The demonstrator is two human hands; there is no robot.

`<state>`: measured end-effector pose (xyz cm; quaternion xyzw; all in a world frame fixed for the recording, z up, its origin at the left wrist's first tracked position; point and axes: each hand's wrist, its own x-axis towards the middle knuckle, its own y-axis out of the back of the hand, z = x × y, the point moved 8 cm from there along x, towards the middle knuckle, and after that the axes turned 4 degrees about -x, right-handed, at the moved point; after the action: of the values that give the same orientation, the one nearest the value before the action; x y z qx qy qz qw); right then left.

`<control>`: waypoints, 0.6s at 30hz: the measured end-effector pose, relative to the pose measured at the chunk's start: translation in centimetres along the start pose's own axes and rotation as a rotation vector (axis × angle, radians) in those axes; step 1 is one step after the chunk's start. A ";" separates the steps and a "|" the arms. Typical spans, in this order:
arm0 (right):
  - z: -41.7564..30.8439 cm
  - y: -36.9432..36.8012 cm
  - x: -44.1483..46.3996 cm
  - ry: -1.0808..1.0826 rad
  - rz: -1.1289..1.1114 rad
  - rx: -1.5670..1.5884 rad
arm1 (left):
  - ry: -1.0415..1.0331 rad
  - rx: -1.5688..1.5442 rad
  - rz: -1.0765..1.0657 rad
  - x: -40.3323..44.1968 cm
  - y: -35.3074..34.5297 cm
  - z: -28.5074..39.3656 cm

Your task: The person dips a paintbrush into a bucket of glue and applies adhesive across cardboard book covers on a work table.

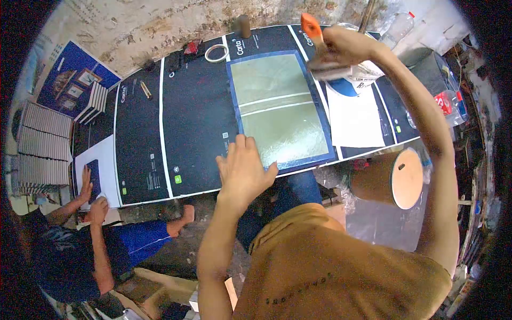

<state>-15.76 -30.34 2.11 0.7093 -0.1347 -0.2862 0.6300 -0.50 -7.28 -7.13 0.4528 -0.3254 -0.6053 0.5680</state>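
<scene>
My right hand (346, 45) is closed around a paintbrush with an orange handle (310, 24). The brush's lower end is blurred and lies over a blue-and-white printed tub (368, 74). My left hand (240, 173) rests with fingers spread at the table's front edge, beside the lower left corner of a book cover. Two greyish boards with a narrow strip between them make up this cover (274, 80), framed by a blue border. Its lower board shines wetly. White paper (356, 120) lies to its right, partly under the tub.
Black "Carta" sheets (194, 117) cover the table. A tape roll (216, 53) and brown bottle (242, 26) stand at the back. Stacked books (45, 144) and a co-worker's hands (88, 186) on a blue cover are at left. A round drum (405, 178) stands below right; plastic bottles (450, 106) lie at right.
</scene>
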 end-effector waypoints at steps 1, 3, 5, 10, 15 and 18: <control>0.9 0.7 0.2 0.022 0.122 0.095 | -0.004 0.010 0.010 0.0 -0.1 0.1; 1.8 1.4 0.5 0.108 0.414 0.231 | 0.023 0.021 -0.006 -0.1 -0.5 0.4; 1.9 -0.5 2.9 0.115 0.337 0.360 | 0.038 0.024 -0.006 0.0 -0.5 0.8; 9.8 -0.3 9.4 -0.248 0.315 0.038 | 0.032 0.002 0.055 -0.1 -0.5 0.6; 4.5 -0.1 10.0 0.191 0.440 0.344 | 0.039 -0.038 0.064 0.1 -0.5 0.5; 5.7 -1.9 12.8 0.156 0.357 0.319 | 0.074 -0.055 0.026 0.3 -0.6 0.5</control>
<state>-9.12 -41.75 -2.98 0.7847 -0.2522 -0.0900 0.5591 -1.19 -7.58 -7.58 0.4548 -0.2931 -0.5894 0.5999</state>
